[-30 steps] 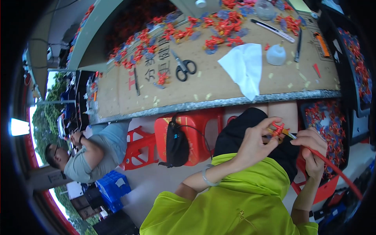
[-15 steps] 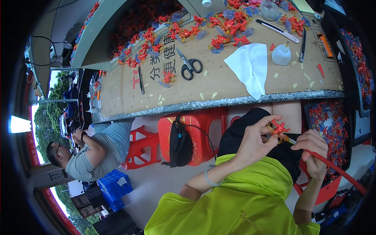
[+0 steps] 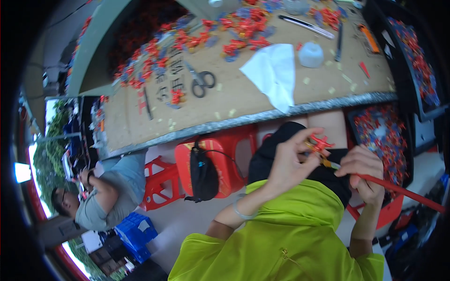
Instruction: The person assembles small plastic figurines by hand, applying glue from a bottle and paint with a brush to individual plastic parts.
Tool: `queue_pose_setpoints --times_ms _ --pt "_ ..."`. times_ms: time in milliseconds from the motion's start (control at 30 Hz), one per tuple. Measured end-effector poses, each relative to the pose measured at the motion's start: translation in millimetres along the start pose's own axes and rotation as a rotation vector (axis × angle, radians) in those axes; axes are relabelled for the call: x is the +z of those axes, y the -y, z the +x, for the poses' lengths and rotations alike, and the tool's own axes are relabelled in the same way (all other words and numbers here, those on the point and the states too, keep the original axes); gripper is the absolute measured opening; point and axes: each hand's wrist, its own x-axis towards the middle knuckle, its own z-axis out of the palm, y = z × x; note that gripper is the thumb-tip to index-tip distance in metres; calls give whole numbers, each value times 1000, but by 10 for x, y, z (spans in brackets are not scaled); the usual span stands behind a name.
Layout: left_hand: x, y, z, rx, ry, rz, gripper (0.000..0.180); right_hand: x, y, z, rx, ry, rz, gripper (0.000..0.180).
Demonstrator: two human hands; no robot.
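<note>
Red figurine (image 3: 320, 142) is pinched by curled left hand (image 3: 289, 161), red rod (image 3: 401, 189) by curled right hand (image 3: 363, 169).

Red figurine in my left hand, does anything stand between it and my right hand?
Yes: the front end of the red-handled, brush-like tool in your right hand points across that gap toward the red figurine. Contact is unclear.

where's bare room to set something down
Brown cardboard is mostly bare between the black-handled metal scissors and white triangular cloth, and just left of the thin black rod. Crowded: the far side, with red-and-blue plastic figures.
</note>
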Motion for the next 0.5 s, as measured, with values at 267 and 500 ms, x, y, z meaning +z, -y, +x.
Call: queue_pose_setpoints --times_ms 267,500 --pt "11 11 24 -24 1 -15 48 -57 -67 -39 16 29 -38 43" --pt "73 72 21 -11 73 36 49 -69 -78 -97 32 -45 -27 45"
